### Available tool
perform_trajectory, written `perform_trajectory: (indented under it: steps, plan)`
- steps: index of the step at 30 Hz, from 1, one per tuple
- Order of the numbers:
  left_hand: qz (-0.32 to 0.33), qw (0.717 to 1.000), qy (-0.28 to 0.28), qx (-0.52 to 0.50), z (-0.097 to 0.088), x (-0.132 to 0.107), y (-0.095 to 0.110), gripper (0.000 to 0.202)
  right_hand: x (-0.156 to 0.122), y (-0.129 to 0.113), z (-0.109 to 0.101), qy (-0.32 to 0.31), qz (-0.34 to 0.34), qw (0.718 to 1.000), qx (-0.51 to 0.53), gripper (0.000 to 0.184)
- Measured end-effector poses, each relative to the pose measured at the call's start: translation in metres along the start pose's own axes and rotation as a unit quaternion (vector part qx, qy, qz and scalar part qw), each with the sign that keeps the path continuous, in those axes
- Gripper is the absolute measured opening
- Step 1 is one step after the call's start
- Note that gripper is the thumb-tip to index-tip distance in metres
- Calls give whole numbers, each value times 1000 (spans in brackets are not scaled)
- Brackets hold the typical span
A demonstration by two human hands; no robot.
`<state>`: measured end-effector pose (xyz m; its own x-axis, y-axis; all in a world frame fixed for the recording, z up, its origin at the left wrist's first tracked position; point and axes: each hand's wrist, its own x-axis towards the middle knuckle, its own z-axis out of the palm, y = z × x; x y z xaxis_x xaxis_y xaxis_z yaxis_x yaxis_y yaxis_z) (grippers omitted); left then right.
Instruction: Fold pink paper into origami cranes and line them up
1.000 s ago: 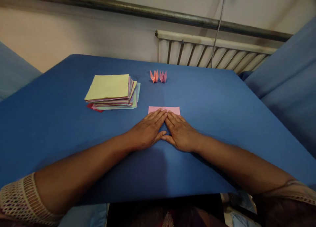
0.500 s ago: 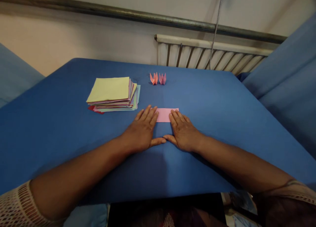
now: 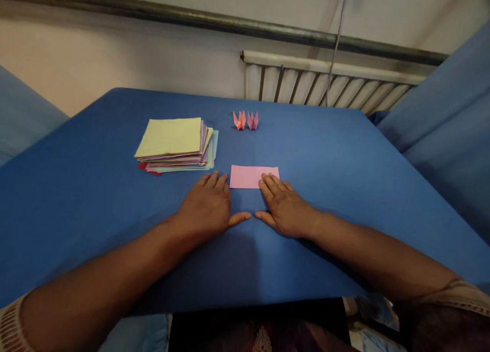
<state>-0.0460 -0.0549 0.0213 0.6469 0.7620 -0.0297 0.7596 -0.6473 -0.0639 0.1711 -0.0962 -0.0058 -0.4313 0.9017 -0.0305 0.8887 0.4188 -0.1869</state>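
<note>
Both grips are flat and empty here. Our right hand (image 3: 285,209) lies palm down on the desk (image 3: 344,188), fingers stretched out, tips resting on the near right edge of the pink paper (image 3: 250,177). Our left hand (image 3: 206,206) is flat too, fingers close together, just beside the paper's near left corner; honestly can't tell if it touches. The thumbs point at each other, a little apart.

The paper lies flat mid-desk right in front of us as a long rectangle, so we'd guess one fold in half is done, and no further creases show.

Count-wise: one pink piece under our fingers, two little folded figures (image 3: 239,120) side by side further back (one orange-ish, one pink), and one stack of coloured sheets (image 3: 174,142) off to the left, yellow on top. Too many in there to count.
</note>
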Motion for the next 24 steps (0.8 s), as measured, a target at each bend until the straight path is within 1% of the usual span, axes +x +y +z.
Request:
perform_trajectory:
  steps: [2, 4, 5, 6, 8, 10, 11, 16, 20, 21, 22, 23, 24]
  plan:
    - [6, 999, 43, 1, 3, 7, 5, 95, 0, -2, 2, 10, 3, 1000, 4, 78]
    - [65, 996, 60, -21, 8, 14, 12, 101, 1, -4, 3, 18, 1, 1000, 10, 78]
    - [82, 994, 61, -32, 10, 16, 15, 102, 1, -5, 3, 19, 0, 1000, 11, 78]
    - [97, 993, 50, -43, 12, 18, 18, 102, 2, -6, 3, 16, 0, 1000, 11, 79]
    - [111, 991, 13, -66, 16, 20, 19, 101, 2, -8, 2, 7, 4, 1000, 10, 80]
    - [111, 990, -21, -85, 18, 19, 16, 102, 2, -10, -1, -2, 14, 1000, 5, 81]
    - [107, 990, -29, -90, 19, 18, 13, 103, 1, -11, -3, -4, 18, 1000, 0, 81]
    - [83, 992, -35, -86, 19, 13, 3, 102, -8, -7, -13, 15, 36, 998, -45, 68]
    - [73, 993, -48, -77, 16, 14, 3, 104, -6, 8, -21, 17, 106, 991, -75, 51]
    - [72, 993, -47, -78, 16, 15, 4, 104, -3, 11, -21, 33, 123, 989, -76, 51]
    - [70, 993, -43, -79, 16, 17, 5, 103, 2, 14, -20, 64, 135, 986, -69, 52]
    - [71, 993, -38, -80, 16, 19, 6, 102, 6, 16, -18, 94, 137, 984, -57, 55]
    - [75, 993, -32, -82, 17, 21, 7, 101, 12, 17, -15, 113, 121, 985, -42, 57]
